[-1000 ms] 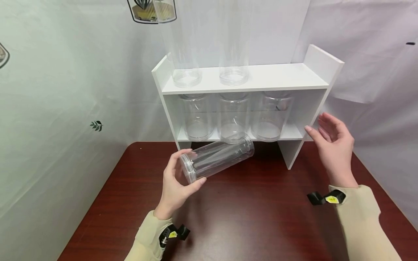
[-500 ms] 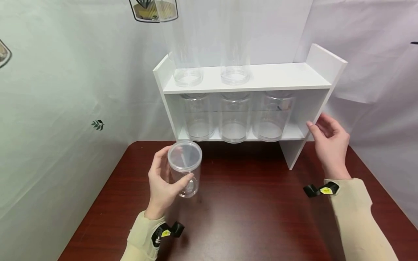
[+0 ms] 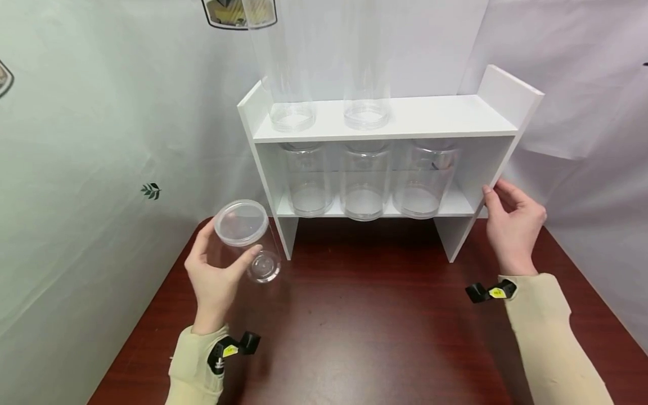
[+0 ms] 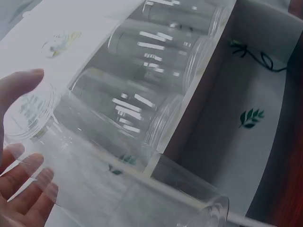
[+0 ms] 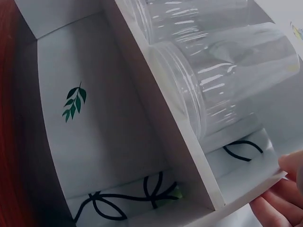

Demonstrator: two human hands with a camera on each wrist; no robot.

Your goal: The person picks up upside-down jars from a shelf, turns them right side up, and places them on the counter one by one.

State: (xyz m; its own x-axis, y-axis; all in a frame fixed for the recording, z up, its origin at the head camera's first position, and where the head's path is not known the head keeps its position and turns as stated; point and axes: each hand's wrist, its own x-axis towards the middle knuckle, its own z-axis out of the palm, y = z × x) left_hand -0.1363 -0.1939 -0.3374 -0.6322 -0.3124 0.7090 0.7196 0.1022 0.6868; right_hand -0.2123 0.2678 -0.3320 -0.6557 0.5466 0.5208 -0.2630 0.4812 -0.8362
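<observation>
My left hand (image 3: 215, 281) grips a tall clear plastic jar (image 3: 268, 247) around its lidded top end, just left of the white shelf (image 3: 440, 115). The jar leans, its base pointing down and to the right. In the left wrist view the jar's lid (image 4: 28, 113) lies between thumb and fingers. My right hand (image 3: 516, 228) pinches the front edge of the shelf's right side panel, thumb inside and fingers outside. On the lower shelf stand three clear jars, the right one (image 3: 420, 185) nearest that panel. Two more jars, one in the middle (image 3: 367, 112), stand on the upper shelf.
A dark red-brown table (image 3: 354, 315) carries the shelf. Pale cloth walls (image 3: 126, 140) with printed leaves and pictures close in the sides and back. Below the lower board, between the shelf's legs, is an open gap.
The left hand has moved left with the jar and turned it from lying sideways to lid-up and leaning. The right hand has come onto the shelf's right panel.
</observation>
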